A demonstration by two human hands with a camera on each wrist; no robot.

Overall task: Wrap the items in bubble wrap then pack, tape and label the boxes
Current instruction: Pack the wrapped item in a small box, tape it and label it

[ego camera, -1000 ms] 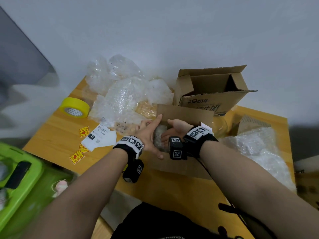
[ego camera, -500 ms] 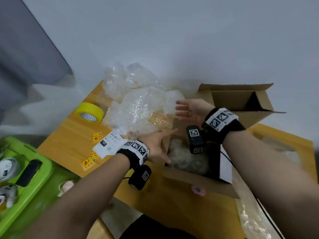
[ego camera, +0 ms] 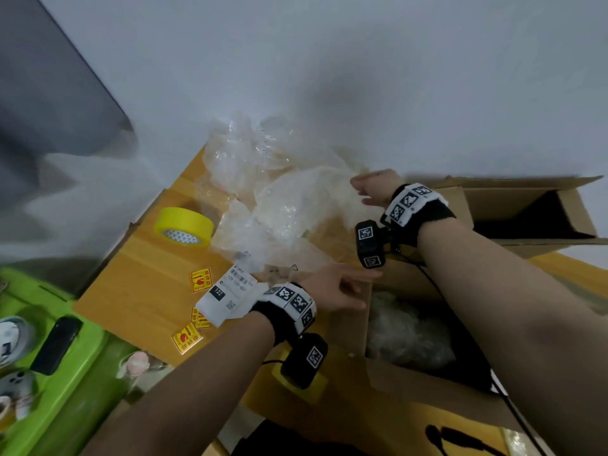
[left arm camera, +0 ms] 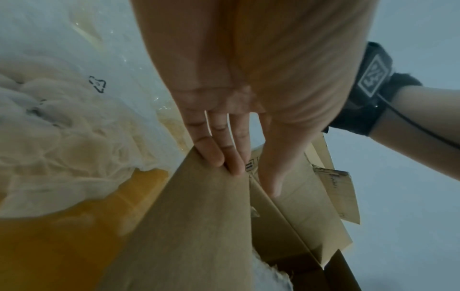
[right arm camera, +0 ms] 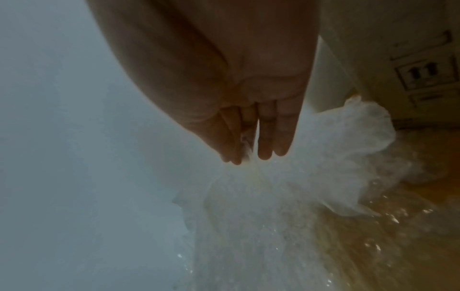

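An open cardboard box stands in front of me with a bubble-wrapped item inside. My left hand lies with straight fingers against the top edge of the box's left flap, thumb on the inner side. My right hand reaches over the box to the pile of bubble wrap and pinches a sheet of it between thumb and fingers.
A second open box lies on its side at the back right. A yellow tape roll, a white shipping label and yellow stickers lie on the wooden table. A green bin sits lower left.
My right hand has come out of the box, moved up and left to the bubble wrap pile and taken hold of a sheet. My left hand has stayed at the box flap.
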